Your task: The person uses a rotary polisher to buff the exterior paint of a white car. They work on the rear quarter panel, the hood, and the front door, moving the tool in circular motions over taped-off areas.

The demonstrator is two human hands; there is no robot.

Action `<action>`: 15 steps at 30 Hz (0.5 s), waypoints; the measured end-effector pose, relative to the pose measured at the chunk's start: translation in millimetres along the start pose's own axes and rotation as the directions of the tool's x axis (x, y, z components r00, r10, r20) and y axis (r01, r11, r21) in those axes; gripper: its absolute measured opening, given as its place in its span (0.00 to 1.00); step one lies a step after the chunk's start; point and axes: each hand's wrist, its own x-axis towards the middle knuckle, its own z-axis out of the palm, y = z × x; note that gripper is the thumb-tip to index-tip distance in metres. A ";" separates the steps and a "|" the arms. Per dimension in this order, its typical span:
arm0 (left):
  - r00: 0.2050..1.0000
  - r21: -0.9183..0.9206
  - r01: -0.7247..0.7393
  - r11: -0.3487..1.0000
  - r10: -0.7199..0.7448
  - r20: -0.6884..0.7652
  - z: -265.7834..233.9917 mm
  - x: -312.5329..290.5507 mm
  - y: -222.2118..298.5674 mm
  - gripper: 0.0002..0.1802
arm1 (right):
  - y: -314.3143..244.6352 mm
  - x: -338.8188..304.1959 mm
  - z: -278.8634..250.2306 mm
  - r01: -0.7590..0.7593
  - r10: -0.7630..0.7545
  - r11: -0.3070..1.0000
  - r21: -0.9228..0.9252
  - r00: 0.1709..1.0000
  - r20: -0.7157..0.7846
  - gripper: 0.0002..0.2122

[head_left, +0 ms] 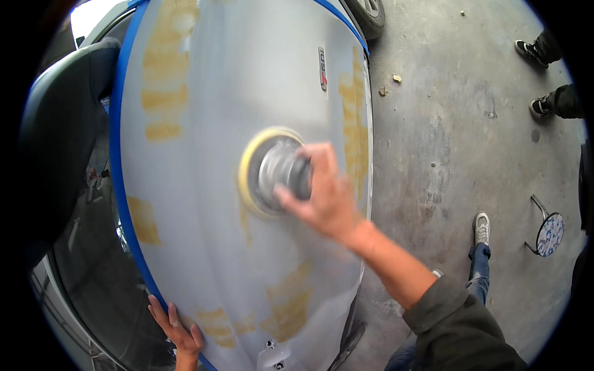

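My right hand (327, 195) is closed round the grey body of a round power sander (270, 176) with a yellow-rimmed pad. The sander sits against the middle of a grey car door panel (223, 117), and both hand and sander are blurred by motion. Yellowish filler patches (164, 99) mark the panel, some at its left, some along the right edge and some near the bottom. Blue masking tape (117, 123) runs down the panel's left edge. My left hand (179, 334) rests on that taped edge at the lower left, fingers spread, holding nothing.
A dark side mirror (68, 117) juts out at the left beside the window glass. A small badge (322, 68) is fixed on the panel. Rightward on the concrete floor are a low stool (550, 235), another person's shoes (540, 106) and small debris (396, 78). A wheel (369, 15) shows at the top.
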 end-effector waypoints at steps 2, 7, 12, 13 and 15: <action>1.000 0.001 -0.007 1.000 0.007 -0.010 1.0 4.7 0.2 0.38 | 29.6 30.5 -5.8 -0.025 0.030 0.999 0.045 0.994 -0.107 0.28; 1.000 0.004 0.002 1.000 -0.002 -0.008 2.4 3.5 -1.4 0.38 | 9.6 -17.1 7.1 0.011 -0.011 1.000 -0.002 0.997 -0.080 0.28; 1.000 -0.006 0.003 1.000 -0.003 -0.006 1.8 7.1 -2.7 0.38 | -9.9 -177.3 27.6 0.096 -0.097 0.995 0.023 0.992 0.074 0.29; 1.000 -0.001 0.003 1.000 -0.003 -0.009 2.9 5.0 -3.8 0.38 | -8.0 -175.3 28.8 0.120 -0.120 0.993 0.018 0.992 0.046 0.29; 1.000 0.008 0.000 1.000 0.000 -0.012 4.0 1.4 -5.8 0.38 | -1.2 -162.0 31.3 0.164 -0.164 0.986 0.006 0.986 -0.010 0.29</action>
